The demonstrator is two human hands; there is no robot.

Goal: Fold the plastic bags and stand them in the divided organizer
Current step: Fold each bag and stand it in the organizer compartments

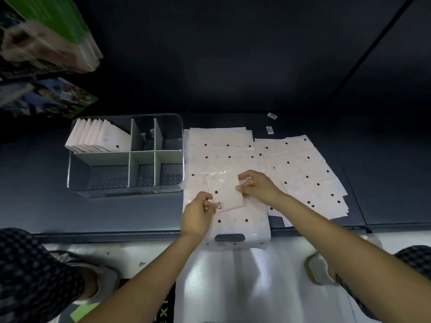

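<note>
Right of the divided organizer (126, 155), on the worktop: folded polka-dot bag (227, 191), pinched by left hand (198, 212) and right hand (256, 186). Risk: slick plastic unfolding if either grip loosened.

No text, brand or number can be read with confidence anywhere in the head view. Two small white labels lie on the dark table (233, 94) beyond the flat bags: the far label (272, 116) and the near label (270, 130); both carry print too small to make out. The folded bag (227, 194) held between the two hands bears a small dark triangular mark (219, 205) at its lower left corner, its content unresolved. At the bottom edge, a dark strip on the floor (168, 308) shows pale lettering, possibly an "X", partly hidden by an arm and blurred. The printed boxes (53, 99) at upper left are blurred; nothing legible.
</note>
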